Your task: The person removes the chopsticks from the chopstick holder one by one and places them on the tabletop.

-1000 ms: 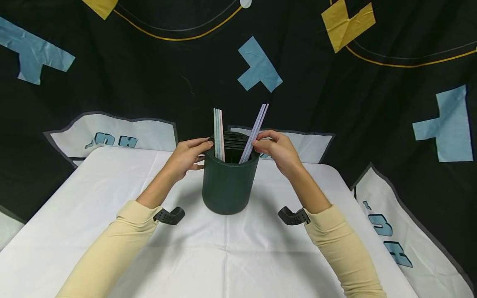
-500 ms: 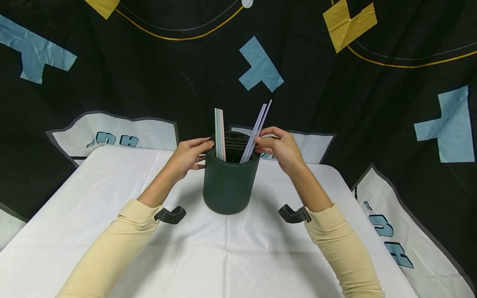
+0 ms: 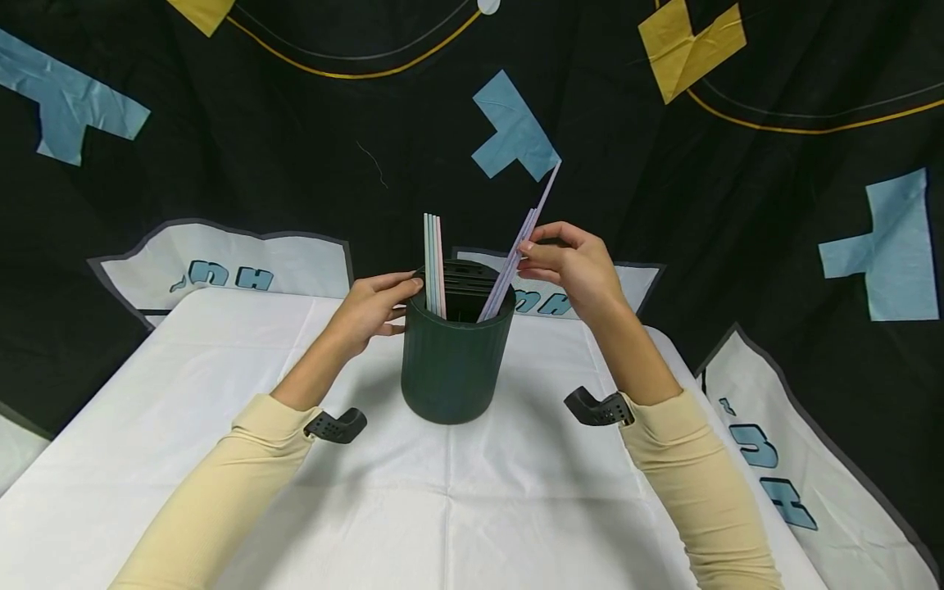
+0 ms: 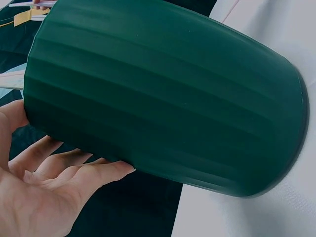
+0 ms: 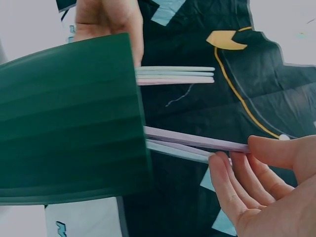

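A ribbed dark green utensil holder (image 3: 453, 369) stands upright on the white table, with a dark slotted part inside its mouth. My left hand (image 3: 369, 307) holds its left side near the rim, thumb at the top edge and fingers along the wall. Pastel chopsticks (image 3: 433, 270) in green, blue and pink stand at the left inside. At the right, my right hand (image 3: 571, 266) pinches a lilac chopstick (image 5: 197, 139) between thumb and fingers. Its top rises above the neighbouring chopsticks (image 5: 177, 152), which lean right; its lower end is hidden inside the holder.
A white cloth (image 3: 354, 516) covers the table. Behind it hangs a black backdrop (image 3: 295, 156) with blue and yellow patches. Each wrist wears a black camera mount (image 3: 335, 426).
My right hand has moved up and to the right, drawing one lilac chopstick higher than the others beside it. The left hand and the holder have stayed in place.
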`<state>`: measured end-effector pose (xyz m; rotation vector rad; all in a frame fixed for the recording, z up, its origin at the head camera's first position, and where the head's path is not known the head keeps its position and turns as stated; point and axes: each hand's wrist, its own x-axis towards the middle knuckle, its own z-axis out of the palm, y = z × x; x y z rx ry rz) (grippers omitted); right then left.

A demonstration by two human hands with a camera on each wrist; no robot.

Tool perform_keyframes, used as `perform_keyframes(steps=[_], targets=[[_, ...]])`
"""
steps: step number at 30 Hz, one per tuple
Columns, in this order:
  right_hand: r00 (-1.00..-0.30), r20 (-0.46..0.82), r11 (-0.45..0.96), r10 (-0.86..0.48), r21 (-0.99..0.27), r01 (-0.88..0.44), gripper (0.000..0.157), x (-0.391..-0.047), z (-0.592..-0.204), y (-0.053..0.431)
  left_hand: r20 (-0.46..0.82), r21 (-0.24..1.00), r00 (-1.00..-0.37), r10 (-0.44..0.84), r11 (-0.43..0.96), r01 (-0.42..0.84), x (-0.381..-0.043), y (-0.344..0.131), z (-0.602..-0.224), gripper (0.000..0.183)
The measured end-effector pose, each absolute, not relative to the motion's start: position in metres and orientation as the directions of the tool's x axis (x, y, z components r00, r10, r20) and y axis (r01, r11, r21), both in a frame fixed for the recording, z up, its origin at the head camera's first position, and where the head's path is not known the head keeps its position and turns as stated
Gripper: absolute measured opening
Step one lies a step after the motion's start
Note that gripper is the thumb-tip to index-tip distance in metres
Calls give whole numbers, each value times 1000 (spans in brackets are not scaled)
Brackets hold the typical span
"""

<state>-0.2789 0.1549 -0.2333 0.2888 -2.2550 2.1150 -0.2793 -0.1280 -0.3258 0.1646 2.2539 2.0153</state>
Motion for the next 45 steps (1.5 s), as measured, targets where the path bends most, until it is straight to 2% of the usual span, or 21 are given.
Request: perform_keyframes(steps=[13, 19, 25, 33, 41, 45], targets=[[-989, 149, -166, -1, -975, -147, 21, -278, -193, 177, -16, 996, -987, 160, 91, -2, -278, -129, -326, 55], [-989, 146, -211, 15, -967, -146, 21, -276, -192, 194, -19, 996, -987, 157, 86, -5, -279, -129, -326, 55], [-995, 85, -165, 49, -982, -92, 24, -280, -206, 215, -18, 995, -988, 154, 99, -3, -279, -128, -326, 55], [-999, -10, -33, 43, -999, 9, 26, -289, -238, 242, -17, 996, -987, 157, 92, -3, -278, -128, -325, 55], [-991, -137, 1, 7, -991, 137, 15, -297, -280, 278, -18, 996, -987, 162, 92, -3, -279, -127, -325, 55], [-982, -191, 78, 5, -979, 191, 22, -302, -306, 294, -19, 996, -987, 161, 88, -5, -279, -127, -325, 55]])
